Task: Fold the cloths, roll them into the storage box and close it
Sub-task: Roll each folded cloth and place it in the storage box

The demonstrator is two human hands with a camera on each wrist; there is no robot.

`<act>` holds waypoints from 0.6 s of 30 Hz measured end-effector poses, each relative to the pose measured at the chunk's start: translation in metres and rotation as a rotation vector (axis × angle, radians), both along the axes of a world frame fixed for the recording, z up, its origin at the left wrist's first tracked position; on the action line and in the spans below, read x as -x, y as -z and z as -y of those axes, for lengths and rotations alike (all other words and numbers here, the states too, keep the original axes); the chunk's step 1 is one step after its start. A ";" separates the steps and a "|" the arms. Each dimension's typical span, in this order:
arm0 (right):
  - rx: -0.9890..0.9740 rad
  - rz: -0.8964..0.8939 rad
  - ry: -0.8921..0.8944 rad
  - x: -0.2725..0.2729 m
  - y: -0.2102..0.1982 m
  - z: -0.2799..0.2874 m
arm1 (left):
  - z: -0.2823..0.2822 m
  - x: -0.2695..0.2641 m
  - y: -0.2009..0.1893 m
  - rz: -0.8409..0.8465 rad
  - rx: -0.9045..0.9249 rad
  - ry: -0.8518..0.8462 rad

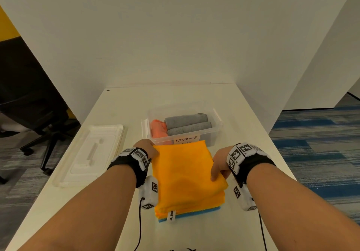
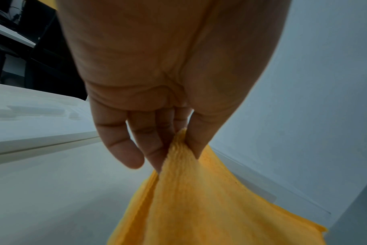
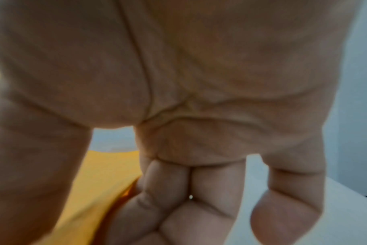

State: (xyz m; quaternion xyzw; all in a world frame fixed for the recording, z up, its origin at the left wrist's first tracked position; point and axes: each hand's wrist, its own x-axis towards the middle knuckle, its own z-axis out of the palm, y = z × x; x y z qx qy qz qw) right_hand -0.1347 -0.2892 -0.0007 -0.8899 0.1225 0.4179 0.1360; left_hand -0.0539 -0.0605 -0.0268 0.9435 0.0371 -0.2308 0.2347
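Observation:
An orange cloth (image 1: 185, 172), folded into a rectangle, is held lifted over a stack of an orange and a blue cloth (image 1: 206, 210) on the white table (image 1: 126, 104). My left hand (image 1: 151, 150) pinches its far left corner between thumb and fingers (image 2: 155, 149), with the orange cloth (image 2: 199, 207) hanging from the pinch. My right hand (image 1: 219, 169) grips the near right edge, thumb on top and fingers curled under the orange cloth (image 3: 98, 179). Behind it stands the clear storage box (image 1: 216, 131), holding two grey rolls (image 1: 187, 124) and a salmon roll (image 1: 158, 130).
The box's white lid (image 1: 91, 151) lies flat on the table to the left. White partition walls close off the back and right. An office chair (image 1: 29, 118) stands off the table's left edge. Cables run from the wrist cameras toward me.

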 end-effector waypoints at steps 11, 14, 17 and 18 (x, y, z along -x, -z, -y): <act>-0.075 -0.107 0.199 0.017 0.005 0.014 | 0.001 0.000 0.001 -0.048 0.068 -0.046; -0.049 0.032 0.218 0.011 0.006 0.013 | 0.001 0.003 -0.001 -0.131 0.187 -0.100; 0.062 0.238 0.113 0.001 0.002 0.010 | -0.002 0.004 -0.007 -0.120 0.293 -0.046; 0.044 0.328 0.106 -0.002 -0.001 0.009 | -0.003 0.004 -0.010 -0.129 0.339 -0.003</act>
